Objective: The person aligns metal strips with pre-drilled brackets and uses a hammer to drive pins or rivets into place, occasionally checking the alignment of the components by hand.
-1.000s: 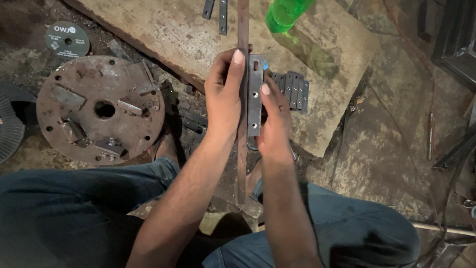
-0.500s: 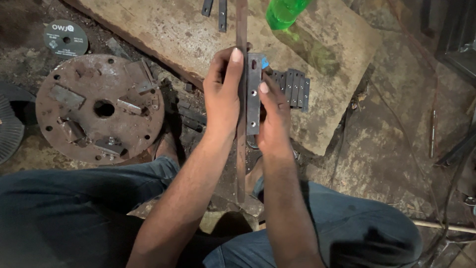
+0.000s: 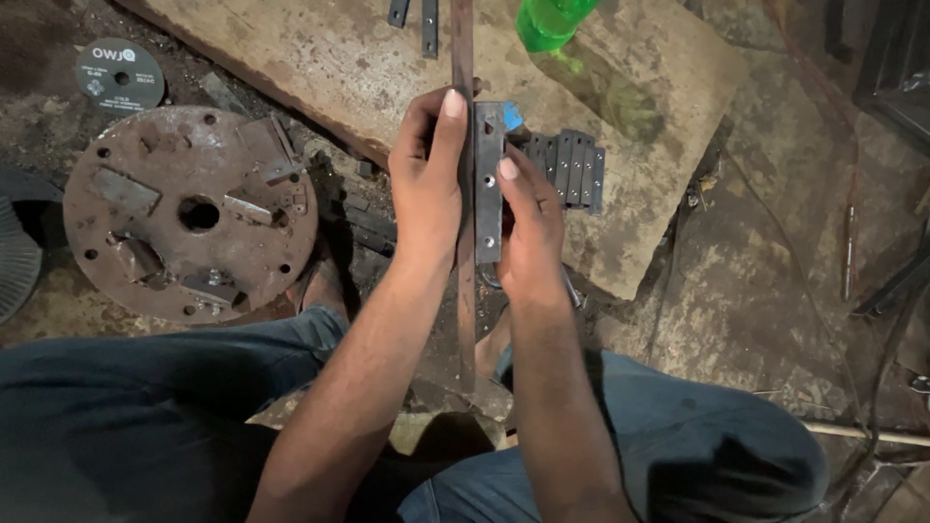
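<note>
My left hand (image 3: 426, 184) grips a long rusty flat steel bar (image 3: 466, 310) that runs from near my knees up past the top of the view. My right hand (image 3: 528, 228) presses a short grey metal plate with holes (image 3: 489, 184) flat against the right side of that bar, thumb on the plate's face. Both hands hover over a worn stone slab (image 3: 339, 68). A row of several similar short plates (image 3: 573, 169) lies on the slab just right of my right hand.
A rusty round steel disc with welded tabs (image 3: 189, 213) lies at left. A grey cutting disc (image 3: 120, 76) sits at upper left. A green plastic bottle (image 3: 550, 21) stands at top centre, beside dark metal strips (image 3: 428, 21). My jeans-clad knees fill the bottom.
Almost nothing differs; both hands keep their hold, and the view has shifted very slightly.
</note>
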